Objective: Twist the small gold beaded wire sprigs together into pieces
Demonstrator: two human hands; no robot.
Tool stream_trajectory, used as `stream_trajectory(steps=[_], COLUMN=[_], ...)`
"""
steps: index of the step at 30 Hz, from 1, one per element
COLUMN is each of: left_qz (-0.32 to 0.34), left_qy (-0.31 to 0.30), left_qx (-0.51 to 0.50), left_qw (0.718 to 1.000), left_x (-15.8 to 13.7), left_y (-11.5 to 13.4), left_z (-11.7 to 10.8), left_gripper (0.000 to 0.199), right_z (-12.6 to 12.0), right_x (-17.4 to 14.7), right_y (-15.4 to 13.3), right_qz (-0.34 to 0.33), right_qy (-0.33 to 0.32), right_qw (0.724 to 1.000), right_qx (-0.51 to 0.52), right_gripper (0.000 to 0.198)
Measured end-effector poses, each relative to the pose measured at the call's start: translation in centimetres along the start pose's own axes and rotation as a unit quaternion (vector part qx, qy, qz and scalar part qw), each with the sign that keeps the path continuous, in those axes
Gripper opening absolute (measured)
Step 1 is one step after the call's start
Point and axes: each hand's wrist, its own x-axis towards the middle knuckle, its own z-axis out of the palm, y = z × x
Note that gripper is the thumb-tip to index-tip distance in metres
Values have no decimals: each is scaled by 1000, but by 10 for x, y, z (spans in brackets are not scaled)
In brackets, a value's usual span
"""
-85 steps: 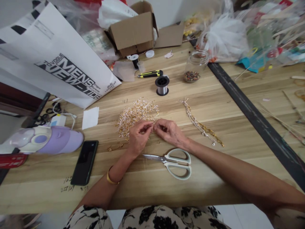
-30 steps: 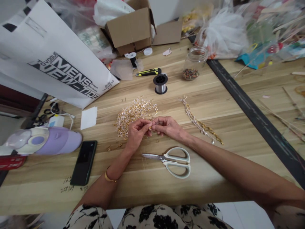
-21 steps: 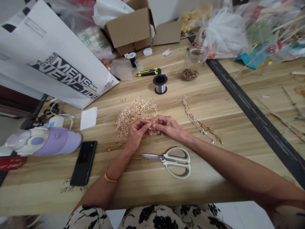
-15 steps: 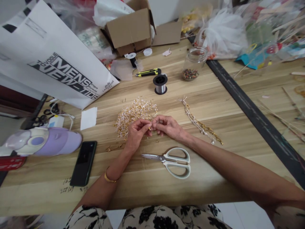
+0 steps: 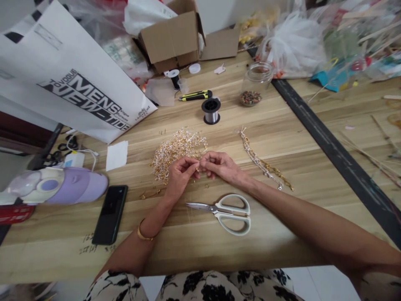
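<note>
My left hand (image 5: 181, 175) and my right hand (image 5: 221, 166) meet fingertip to fingertip over the wooden table. Pinched in my left fingers is a tiny gold-coloured metal piece (image 5: 197, 169), too small to make out fully. My right thumb and index finger are pressed together right beside it; whatever they grip is hidden. Just behind my left hand lies a heap of small gold and silver jewellery findings (image 5: 175, 152). Scissors with pale handles (image 5: 232, 213) rest in front of my hands, blades pointing left. A small gold ring (image 5: 206, 186) lies below my right hand.
Gold and silver chains (image 5: 261, 161) lie to the right. Behind stand a wire spool (image 5: 211, 112), a yellow-black cutter (image 5: 196, 95) and a glass jar (image 5: 257, 83) of beads. On the left are a phone (image 5: 110, 215), a purple bottle (image 5: 75, 185) and a large white bag (image 5: 72, 79).
Hardly anything differs. My fingertips have shifted very slightly around the small gold piece, and the objects on the table stay where they were.
</note>
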Motion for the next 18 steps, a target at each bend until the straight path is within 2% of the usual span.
stream_trajectory(steps=[18], left_qz=[10], left_qy=[20], left_qx=[19], left_qw=[1000], left_x=[0], left_y=[2], left_z=[0], left_gripper=[18], right_z=[0], right_x=[0], right_y=[6], right_qz=[-15], right_qy=[27], right_qw=[999], right_qx=[8], right_gripper=[24])
